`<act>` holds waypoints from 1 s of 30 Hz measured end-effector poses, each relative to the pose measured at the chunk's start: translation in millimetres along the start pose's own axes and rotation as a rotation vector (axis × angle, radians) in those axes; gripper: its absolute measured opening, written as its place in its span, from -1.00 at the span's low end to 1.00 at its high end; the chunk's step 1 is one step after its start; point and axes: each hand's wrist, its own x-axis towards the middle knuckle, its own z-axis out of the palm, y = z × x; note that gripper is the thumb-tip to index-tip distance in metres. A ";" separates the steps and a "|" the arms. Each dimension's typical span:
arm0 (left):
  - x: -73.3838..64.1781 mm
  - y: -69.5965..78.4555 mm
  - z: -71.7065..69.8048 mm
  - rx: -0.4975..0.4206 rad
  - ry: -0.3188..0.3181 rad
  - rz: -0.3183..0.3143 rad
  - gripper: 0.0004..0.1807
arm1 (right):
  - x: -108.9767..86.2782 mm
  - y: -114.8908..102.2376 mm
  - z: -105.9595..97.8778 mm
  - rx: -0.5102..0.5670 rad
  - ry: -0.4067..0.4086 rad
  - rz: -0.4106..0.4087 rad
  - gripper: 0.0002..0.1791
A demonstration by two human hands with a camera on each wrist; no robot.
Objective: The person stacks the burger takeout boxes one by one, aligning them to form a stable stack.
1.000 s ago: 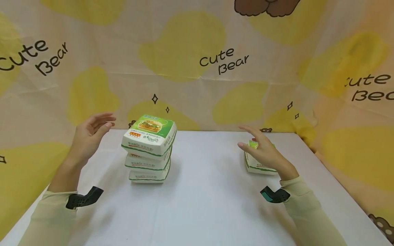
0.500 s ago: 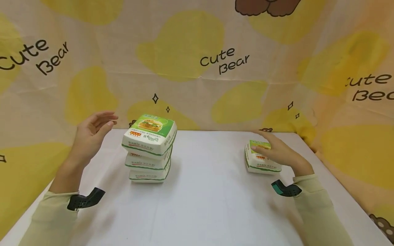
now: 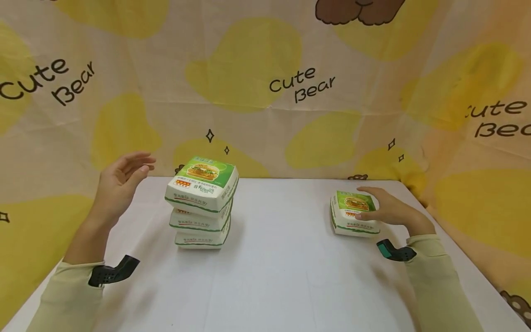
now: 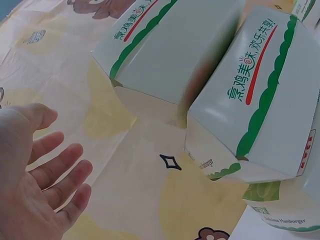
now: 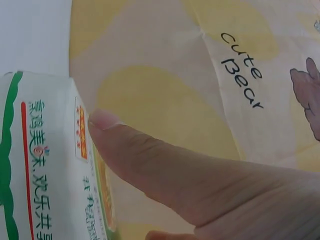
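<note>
Over on the right, toward the far side of the white table [image 3: 274, 267], a single burger box [image 3: 351, 213] sits flat, printed lid up. The right hand [image 3: 392, 210] is at its right side, thumb and forefinger spread apart, not closed around it; whether the thumb tip touches the cardboard, I can't tell. That hand hides part of the lid's right edge, and its other fingers are out of sight behind it. Seen from the right wrist, the box is cut off on the left and below.

Across on the left stands a stack of three similar boxes [image 3: 202, 203], the top one askew; it mostly covers the lids beneath. The stack stands between the single box and the left hand [image 3: 118, 186], raised near it, empty, fingers loose and apart from the cardboard. From the left wrist, the stack runs out of view above and to the right.

Pale sleeves [image 3: 68, 299] with black wrist devices [image 3: 114, 273] run off the near side. Behind hangs a yellow-patterned cloth [image 3: 249, 69] lettered "Cute Bear", its brown figure [image 3: 360, 11] cropped at the top
</note>
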 end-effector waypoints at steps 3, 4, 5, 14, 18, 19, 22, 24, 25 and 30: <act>0.0 0.9 0.7 0.009 -0.015 0.004 -0.62 | 1.9 6.0 2.0 0.011 -0.011 0.004 0.08; -0.1 1.3 1.2 0.013 -0.025 0.004 -0.61 | 2.6 7.5 3.0 0.011 -0.016 0.007 0.10; 0.0 1.5 1.8 0.019 -0.036 0.003 -0.59 | 3.4 8.6 4.2 0.013 -0.023 0.010 0.10; -0.3 6.3 10.1 0.034 -0.174 -0.025 -0.40 | 9.2 6.9 10.9 -0.007 -0.052 0.039 0.11; -0.9 8.9 16.8 -0.010 -0.254 -0.027 -0.28 | 11.7 6.0 11.8 -0.018 -0.052 0.036 0.09; -0.7 9.1 18.6 -0.021 -0.275 -0.026 -0.25 | 12.3 5.8 12.1 -0.019 -0.051 0.034 0.08; -0.3 7.8 23.7 -0.052 -0.321 -0.028 -0.16 | 14.1 5.1 13.1 -0.021 -0.050 0.039 0.07; -0.4 5.9 26.2 -0.064 -0.333 -0.036 -0.15 | 15.0 4.6 14.3 -0.017 -0.048 0.042 0.07; -0.5 5.2 27.2 -0.070 -0.335 -0.041 -0.15 | 14.9 4.2 14.6 -0.018 -0.048 0.043 0.06; -1.8 1.6 30.0 -0.129 -0.368 -0.061 -0.11 | 15.4 4.6 17.8 -0.026 -0.043 0.051 0.06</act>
